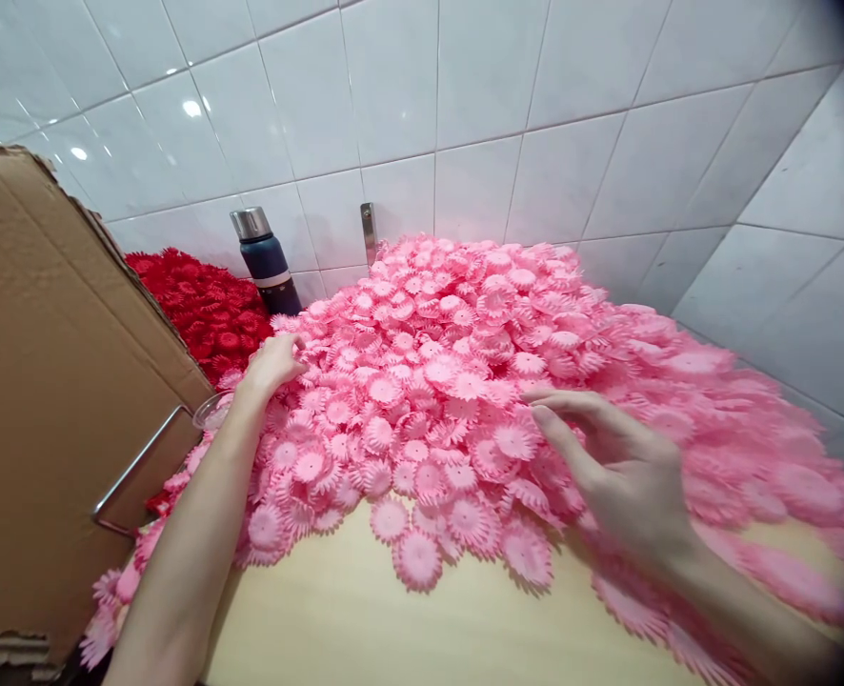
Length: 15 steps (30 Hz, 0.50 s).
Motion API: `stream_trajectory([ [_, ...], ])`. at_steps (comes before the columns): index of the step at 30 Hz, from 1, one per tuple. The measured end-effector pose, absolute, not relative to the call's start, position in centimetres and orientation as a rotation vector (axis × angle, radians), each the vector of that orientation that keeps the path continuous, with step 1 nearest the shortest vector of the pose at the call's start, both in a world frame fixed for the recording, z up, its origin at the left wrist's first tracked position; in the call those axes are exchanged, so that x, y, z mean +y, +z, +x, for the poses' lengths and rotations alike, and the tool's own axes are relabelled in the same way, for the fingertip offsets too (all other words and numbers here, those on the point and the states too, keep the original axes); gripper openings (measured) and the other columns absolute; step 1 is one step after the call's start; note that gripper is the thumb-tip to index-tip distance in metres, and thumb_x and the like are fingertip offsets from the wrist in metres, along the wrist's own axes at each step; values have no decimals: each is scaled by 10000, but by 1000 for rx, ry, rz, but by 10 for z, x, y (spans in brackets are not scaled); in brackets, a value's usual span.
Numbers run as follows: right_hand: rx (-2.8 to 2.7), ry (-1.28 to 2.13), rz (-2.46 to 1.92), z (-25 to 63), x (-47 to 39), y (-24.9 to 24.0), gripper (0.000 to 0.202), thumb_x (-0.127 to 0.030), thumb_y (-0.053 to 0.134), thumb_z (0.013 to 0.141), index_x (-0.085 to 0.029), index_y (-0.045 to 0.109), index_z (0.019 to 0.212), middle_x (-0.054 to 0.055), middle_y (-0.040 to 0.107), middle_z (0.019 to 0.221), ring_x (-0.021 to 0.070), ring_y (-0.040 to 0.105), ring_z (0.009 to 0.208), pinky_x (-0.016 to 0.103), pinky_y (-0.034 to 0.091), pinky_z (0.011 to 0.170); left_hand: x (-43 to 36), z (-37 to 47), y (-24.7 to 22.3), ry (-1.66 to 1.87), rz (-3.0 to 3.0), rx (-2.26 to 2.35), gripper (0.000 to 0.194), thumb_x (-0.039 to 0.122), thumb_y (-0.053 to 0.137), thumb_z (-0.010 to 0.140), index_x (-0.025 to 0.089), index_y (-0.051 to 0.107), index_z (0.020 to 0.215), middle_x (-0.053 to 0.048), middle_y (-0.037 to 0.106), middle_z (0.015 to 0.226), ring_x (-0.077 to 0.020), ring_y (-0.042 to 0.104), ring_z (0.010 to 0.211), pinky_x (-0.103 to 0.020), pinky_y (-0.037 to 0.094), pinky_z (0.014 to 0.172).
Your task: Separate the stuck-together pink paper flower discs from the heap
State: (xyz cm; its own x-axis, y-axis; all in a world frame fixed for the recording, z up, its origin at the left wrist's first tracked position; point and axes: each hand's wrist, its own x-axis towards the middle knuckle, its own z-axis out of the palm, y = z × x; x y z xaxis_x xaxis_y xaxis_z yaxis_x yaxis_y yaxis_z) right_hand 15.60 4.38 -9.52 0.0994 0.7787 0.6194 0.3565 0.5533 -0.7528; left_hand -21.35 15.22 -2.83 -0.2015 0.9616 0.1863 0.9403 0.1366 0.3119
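A large heap of pink flower-shaped discs with fringed edges (429, 376) covers much of the table, each disc with a small centre hole. My left hand (273, 364) is at the heap's left edge, below the dark bottle, with thumb and forefinger curled but a gap between them. Its other fingers are partly hidden. My right hand (622, 467) is over the heap's right part, fingers stretched to the left and the thumb tip close under them. Its fingertips touch or nearly touch the pink discs. I see no disc held in either hand.
A dark blue bottle with a silver cap (269, 262) stands behind the heap, beside a pile of red fringed pieces (211, 310). On the left are a cardboard box (57, 381), a metal wire handle (140, 464) and a clear plastic rim (211, 412). White tiled walls (479, 86) close off back and right.
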Motion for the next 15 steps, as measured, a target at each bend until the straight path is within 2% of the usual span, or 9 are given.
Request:
stream_trajectory([
  [4, -1484, 394, -1040, 157, 45, -98, 90, -290, 648, 861, -255, 693, 931, 39, 711, 976, 223, 667, 930, 384, 559, 854, 154, -206, -27, 849, 1967, 2188, 228, 243, 625, 743, 149, 668, 946, -103, 704, 944, -253, 652, 944, -365, 511, 867],
  [6, -1481, 388, -1041, 158, 46, -98, 90, -291, 651, 858, -251, 694, 926, 39, 711, 969, 222, 668, 922, 382, 558, 850, 151, -197, -20, 970, 1990, 2049, 323, 314, 557, 824, 129, 634, 1078, -114, 700, 1009, -218, 663, 918, -339, 540, 829],
  [9, -1494, 387, -1041, 158, 47, -99, 85, -292, 652, 855, -251, 694, 916, 41, 711, 967, 223, 668, 918, 378, 560, 837, 145, -187, -10, 1041, 2043, 1747, 477, 415, 516, 868, 173, 531, 1278, -105, 682, 1124, -183, 675, 911, -309, 575, 768],
  [12, -1492, 386, -1048, 158, 46, -98, 89, -301, 649, 856, -255, 693, 917, 42, 709, 965, 230, 667, 919, 385, 560, 824, 143, -186, -9, 878, 2119, 1779, 466, 398, 476, 882, 166, 513, 1284, -116, 660, 1180, -188, 671, 940, -308, 580, 761],
  [15, -1493, 384, -1043, 157, 46, -98, 84, -302, 646, 857, -259, 691, 914, 40, 708, 960, 228, 665, 914, 381, 561, 809, 147, -194, -18, 581, 2153, 2097, 399, 299, 546, 811, 167, 580, 1186, -117, 662, 1163, -245, 640, 1029, -358, 538, 866],
])
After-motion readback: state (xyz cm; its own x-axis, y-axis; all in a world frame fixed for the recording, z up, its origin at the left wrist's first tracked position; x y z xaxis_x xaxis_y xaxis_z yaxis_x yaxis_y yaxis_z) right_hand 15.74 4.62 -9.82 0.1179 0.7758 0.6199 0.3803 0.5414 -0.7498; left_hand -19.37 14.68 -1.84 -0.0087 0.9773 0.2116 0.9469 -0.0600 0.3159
